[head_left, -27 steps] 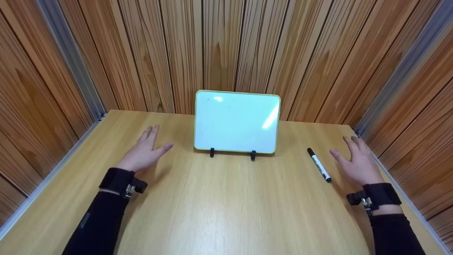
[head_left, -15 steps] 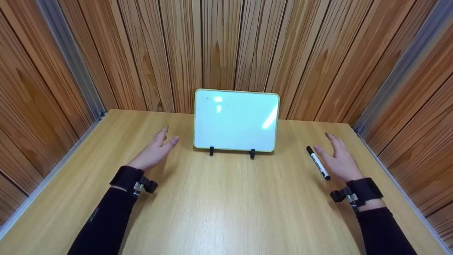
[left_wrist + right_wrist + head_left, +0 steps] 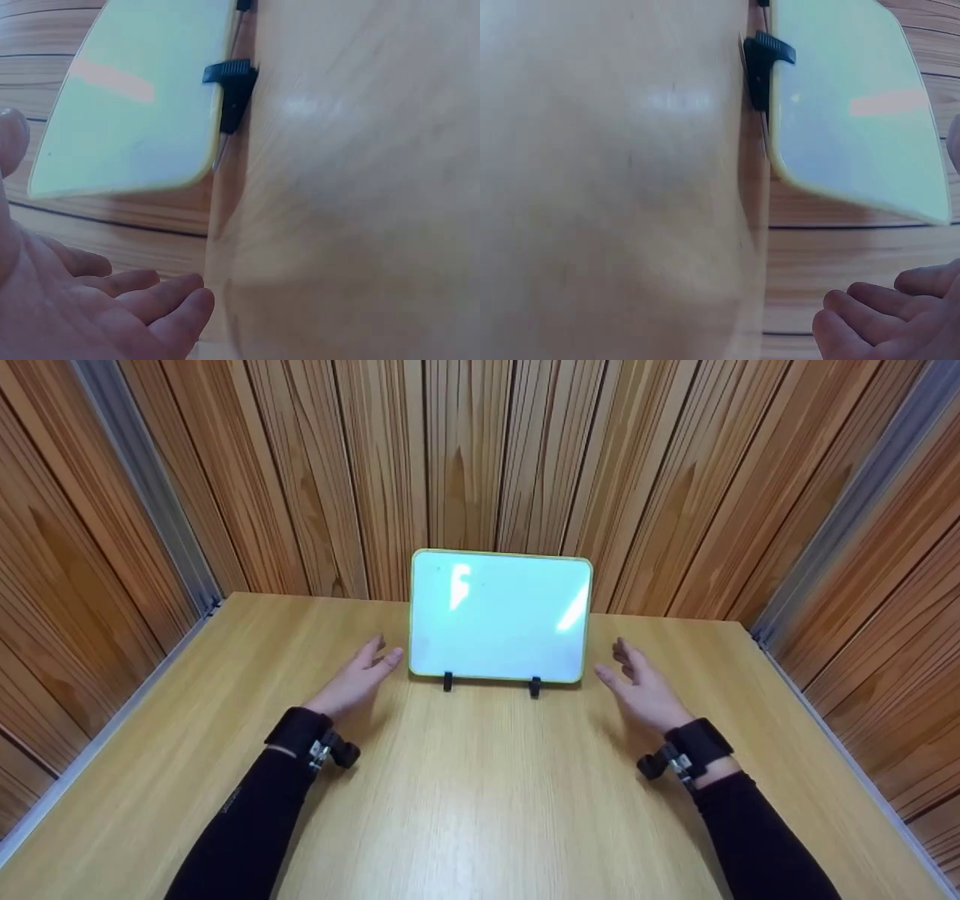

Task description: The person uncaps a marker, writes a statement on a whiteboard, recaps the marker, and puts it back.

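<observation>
A small whiteboard (image 3: 499, 619) with a yellow-green rim stands upright in the head view, its lower edge resting in two black clips (image 3: 448, 681). To its left is my left hand (image 3: 356, 679), fingers extended and thumb apart, near the board's edge but not touching it. My right hand (image 3: 641, 686) is on the other side, fingers relaxed and a small gap from the board. Both palms turn inward, as the left wrist view shows with the bare left palm (image 3: 82, 300). Neither hand holds anything. The marker seen in the earlier frames is not visible now, where the right hand is.
The board stands near the back of a light wooden table (image 3: 480, 810). A wood-panelled wall (image 3: 480, 457) rises close behind it, with panelled walls on both sides. Black camera bands (image 3: 300, 731) sit on the wrists.
Both hands have moved inward toward the whiteboard, the right one farther, passing over the place where the marker lay. The whiteboard stays in place.
</observation>
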The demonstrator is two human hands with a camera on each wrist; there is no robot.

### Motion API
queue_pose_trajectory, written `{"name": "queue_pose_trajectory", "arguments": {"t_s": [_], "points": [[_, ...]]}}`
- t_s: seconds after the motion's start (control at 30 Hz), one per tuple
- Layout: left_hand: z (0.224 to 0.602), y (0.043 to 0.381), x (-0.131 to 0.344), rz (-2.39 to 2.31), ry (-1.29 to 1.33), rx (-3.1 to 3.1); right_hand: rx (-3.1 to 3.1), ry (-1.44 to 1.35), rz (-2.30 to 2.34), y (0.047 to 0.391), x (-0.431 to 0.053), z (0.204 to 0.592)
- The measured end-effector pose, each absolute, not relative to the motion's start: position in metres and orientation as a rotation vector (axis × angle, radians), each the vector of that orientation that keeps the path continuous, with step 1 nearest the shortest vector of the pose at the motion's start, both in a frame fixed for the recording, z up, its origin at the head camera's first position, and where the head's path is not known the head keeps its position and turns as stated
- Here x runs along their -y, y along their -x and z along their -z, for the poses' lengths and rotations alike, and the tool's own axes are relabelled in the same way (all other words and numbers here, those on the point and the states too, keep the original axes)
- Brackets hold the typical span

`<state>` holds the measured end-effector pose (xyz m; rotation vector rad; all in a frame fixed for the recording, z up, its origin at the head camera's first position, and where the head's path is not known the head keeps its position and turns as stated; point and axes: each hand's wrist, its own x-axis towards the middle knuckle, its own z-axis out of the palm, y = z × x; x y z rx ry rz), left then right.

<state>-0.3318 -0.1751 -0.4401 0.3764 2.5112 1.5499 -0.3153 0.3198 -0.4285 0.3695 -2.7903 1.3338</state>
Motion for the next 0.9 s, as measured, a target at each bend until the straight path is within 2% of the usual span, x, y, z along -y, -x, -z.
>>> {"name": "queue_pose_trajectory", "arguments": {"t_s": [0.4, 0.9], "points": [[0.445, 0.331, 0.158, -1.616, -0.389, -2.425, 2.801, -0.345, -1.487, 0.326, -0.281, 0.440], [0.443, 0.327, 0.156, -1.734, -0.417, -2.307, 2.769, -0.289, -1.499, 0.318, -0.277, 0.442]]}}
